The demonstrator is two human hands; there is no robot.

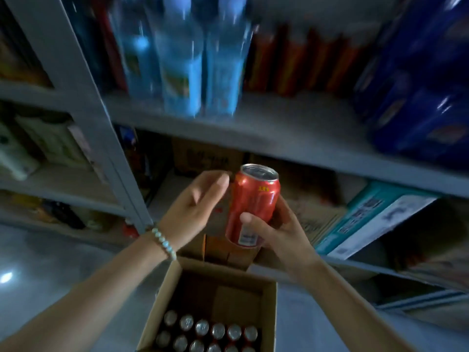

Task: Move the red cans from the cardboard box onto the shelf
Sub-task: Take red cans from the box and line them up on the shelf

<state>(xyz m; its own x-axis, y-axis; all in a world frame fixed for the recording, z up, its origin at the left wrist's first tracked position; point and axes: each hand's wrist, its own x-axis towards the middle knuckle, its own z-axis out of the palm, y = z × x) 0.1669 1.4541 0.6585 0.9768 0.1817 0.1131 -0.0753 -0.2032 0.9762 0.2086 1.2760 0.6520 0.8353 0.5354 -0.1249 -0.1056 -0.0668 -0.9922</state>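
Observation:
My right hand [276, 232] grips a red can [251, 201] upright by its lower half, raised above the cardboard box [157, 298]. Just left of the can, my left hand [195, 204] hovers with fingers spread and nothing in it, its fingertips near the can's top rim. The box lies open on the floor below, with several silver-topped cans [210, 334] standing in its near half and its far half bare. The grey metal shelf [291, 130] runs across above my hands, with several red cans [302, 62] standing at its back.
Tall blue bottles [182, 54] stand at the shelf's left front and a dark blue wrapped pack [418, 92] at its right. Cardboard boxes [208, 156] and a teal carton [368, 219] fill the lower shelf. A grey upright post [83, 97] stands on the left.

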